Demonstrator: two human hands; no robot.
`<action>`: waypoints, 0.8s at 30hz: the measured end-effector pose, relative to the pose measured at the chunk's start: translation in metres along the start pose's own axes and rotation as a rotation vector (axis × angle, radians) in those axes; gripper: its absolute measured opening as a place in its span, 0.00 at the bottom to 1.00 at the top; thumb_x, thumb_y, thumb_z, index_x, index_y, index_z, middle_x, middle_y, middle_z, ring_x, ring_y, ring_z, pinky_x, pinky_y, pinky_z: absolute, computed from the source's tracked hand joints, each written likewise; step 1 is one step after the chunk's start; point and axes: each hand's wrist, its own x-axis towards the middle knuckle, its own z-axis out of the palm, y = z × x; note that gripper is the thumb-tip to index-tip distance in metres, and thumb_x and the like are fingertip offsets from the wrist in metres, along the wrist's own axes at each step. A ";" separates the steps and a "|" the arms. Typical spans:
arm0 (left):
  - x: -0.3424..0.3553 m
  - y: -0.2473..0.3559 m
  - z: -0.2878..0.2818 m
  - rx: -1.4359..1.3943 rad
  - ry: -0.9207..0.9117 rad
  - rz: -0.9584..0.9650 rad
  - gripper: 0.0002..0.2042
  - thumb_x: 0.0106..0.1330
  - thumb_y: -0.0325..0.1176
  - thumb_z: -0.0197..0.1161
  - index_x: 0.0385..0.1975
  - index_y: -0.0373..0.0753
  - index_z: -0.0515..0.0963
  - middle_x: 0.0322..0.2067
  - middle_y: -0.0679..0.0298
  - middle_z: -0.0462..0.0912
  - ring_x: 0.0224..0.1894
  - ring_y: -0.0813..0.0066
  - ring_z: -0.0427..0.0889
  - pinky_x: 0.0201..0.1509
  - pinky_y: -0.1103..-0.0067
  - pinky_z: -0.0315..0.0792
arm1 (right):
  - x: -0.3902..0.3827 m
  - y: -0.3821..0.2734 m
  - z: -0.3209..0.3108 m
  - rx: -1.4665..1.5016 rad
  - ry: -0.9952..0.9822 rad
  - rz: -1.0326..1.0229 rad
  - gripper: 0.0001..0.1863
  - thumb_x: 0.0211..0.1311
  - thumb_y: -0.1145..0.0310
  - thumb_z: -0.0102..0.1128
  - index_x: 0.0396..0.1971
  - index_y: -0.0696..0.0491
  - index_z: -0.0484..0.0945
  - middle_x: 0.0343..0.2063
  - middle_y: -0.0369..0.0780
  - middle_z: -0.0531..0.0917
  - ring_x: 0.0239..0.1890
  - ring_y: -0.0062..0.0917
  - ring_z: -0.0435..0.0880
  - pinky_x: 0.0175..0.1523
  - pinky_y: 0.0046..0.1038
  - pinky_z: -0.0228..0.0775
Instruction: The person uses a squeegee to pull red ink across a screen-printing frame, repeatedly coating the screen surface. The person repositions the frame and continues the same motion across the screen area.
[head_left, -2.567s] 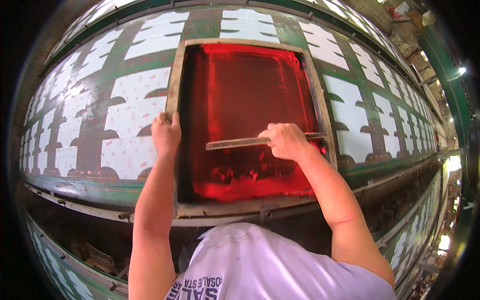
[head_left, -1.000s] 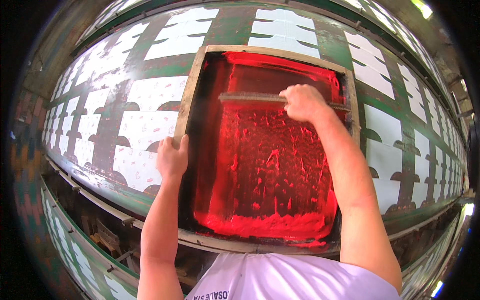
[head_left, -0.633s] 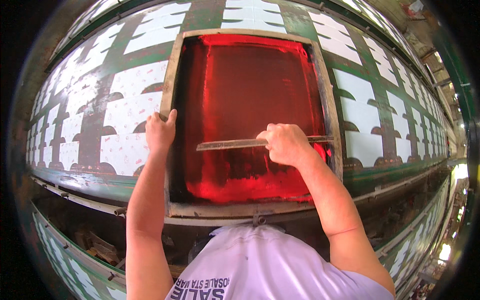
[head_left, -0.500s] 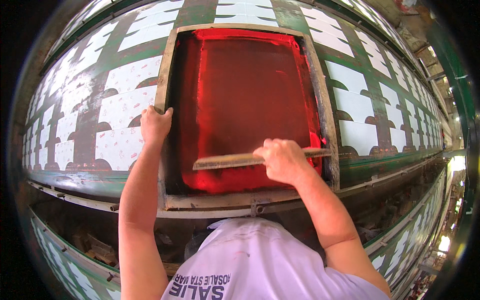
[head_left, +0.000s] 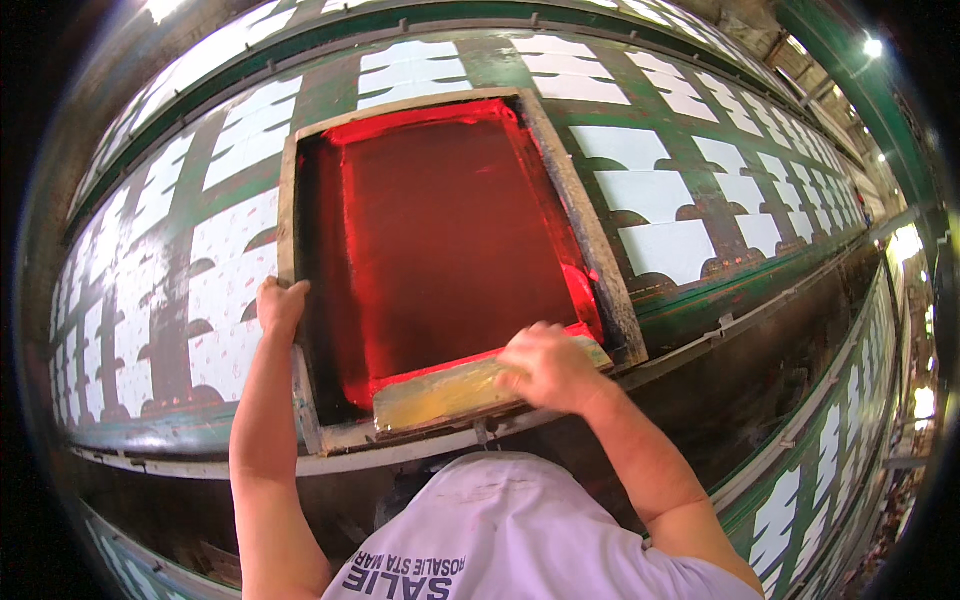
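Note:
A wooden-framed printing screen (head_left: pixel 561 172) coated with red and black ink lies tilted a little on a long table. Dark red fills its middle, with brighter red along the edges. My left hand (head_left: pixel 283 305) is closed on the frame's left side. My right hand (head_left: pixel 545 368), slightly blurred, grips a long flat squeegee (head_left: pixel 435 398) with a yellowish blade at the near end of the screen, a band of red ink along its upper edge. Part of the frame's near side is hidden behind the squeegee.
The long green table (head_left: pixel 680 312) carries rows of white cut pieces (head_left: pixel 635 190), some with small printed figures on the left. A metal rail runs along its near edge. Parallel tables with white pieces show beyond and at lower right. Lights and green metalwork are at upper right.
The squeegee has moved from higher on the screen to its near end and now shows its broad yellowish face. My left hand still grips the frame. The view has turned slightly.

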 end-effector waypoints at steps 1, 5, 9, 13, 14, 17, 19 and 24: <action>0.002 -0.002 0.002 -0.002 0.010 0.006 0.30 0.58 0.50 0.79 0.50 0.29 0.86 0.55 0.41 0.89 0.61 0.41 0.87 0.68 0.57 0.80 | -0.001 0.021 -0.008 -0.005 0.127 0.097 0.28 0.66 0.49 0.80 0.57 0.53 0.89 0.57 0.45 0.87 0.63 0.44 0.83 0.67 0.49 0.76; 0.009 -0.005 0.001 0.008 0.052 0.040 0.28 0.56 0.47 0.80 0.46 0.28 0.86 0.51 0.41 0.90 0.57 0.42 0.89 0.64 0.56 0.81 | -0.017 0.101 -0.035 -0.319 0.411 0.584 0.31 0.64 0.61 0.83 0.66 0.51 0.84 0.62 0.46 0.84 0.64 0.48 0.82 0.71 0.47 0.76; 0.011 0.011 -0.019 -0.105 0.094 0.046 0.25 0.54 0.43 0.82 0.43 0.28 0.87 0.42 0.43 0.91 0.48 0.45 0.92 0.58 0.58 0.83 | -0.031 0.141 -0.039 0.031 0.377 0.883 0.41 0.61 0.63 0.84 0.75 0.48 0.77 0.65 0.50 0.86 0.66 0.52 0.85 0.71 0.47 0.78; 0.001 0.051 -0.047 -0.110 0.165 0.119 0.21 0.54 0.37 0.80 0.43 0.29 0.88 0.37 0.50 0.92 0.41 0.52 0.92 0.54 0.62 0.84 | -0.032 0.153 -0.037 0.178 0.490 0.895 0.39 0.57 0.66 0.81 0.72 0.45 0.82 0.58 0.51 0.91 0.62 0.49 0.90 0.67 0.47 0.83; -0.003 0.063 -0.055 -0.122 0.168 0.138 0.20 0.54 0.36 0.80 0.43 0.29 0.88 0.36 0.51 0.92 0.40 0.54 0.92 0.53 0.63 0.83 | -0.034 0.157 -0.039 0.205 0.495 0.922 0.38 0.55 0.66 0.81 0.71 0.45 0.83 0.58 0.52 0.92 0.62 0.48 0.91 0.66 0.46 0.83; -0.022 0.100 -0.058 -0.125 0.164 0.090 0.16 0.54 0.34 0.80 0.39 0.31 0.88 0.33 0.55 0.90 0.38 0.60 0.89 0.49 0.65 0.82 | -0.043 0.181 -0.057 0.237 0.605 0.841 0.36 0.53 0.65 0.83 0.66 0.46 0.87 0.53 0.52 0.93 0.57 0.47 0.93 0.63 0.45 0.85; -0.035 0.129 -0.042 -0.153 0.168 0.079 0.15 0.54 0.34 0.80 0.36 0.32 0.87 0.31 0.57 0.88 0.36 0.62 0.87 0.46 0.65 0.81 | -0.054 0.212 -0.076 0.274 0.592 0.866 0.34 0.52 0.66 0.83 0.64 0.47 0.89 0.51 0.50 0.93 0.54 0.46 0.93 0.61 0.44 0.86; -0.076 0.199 0.038 -0.209 0.212 0.107 0.15 0.54 0.33 0.82 0.29 0.33 0.82 0.27 0.62 0.83 0.31 0.68 0.81 0.40 0.66 0.77 | -0.099 0.316 -0.134 0.213 0.645 0.818 0.33 0.52 0.67 0.83 0.63 0.46 0.89 0.53 0.51 0.92 0.57 0.46 0.92 0.64 0.44 0.84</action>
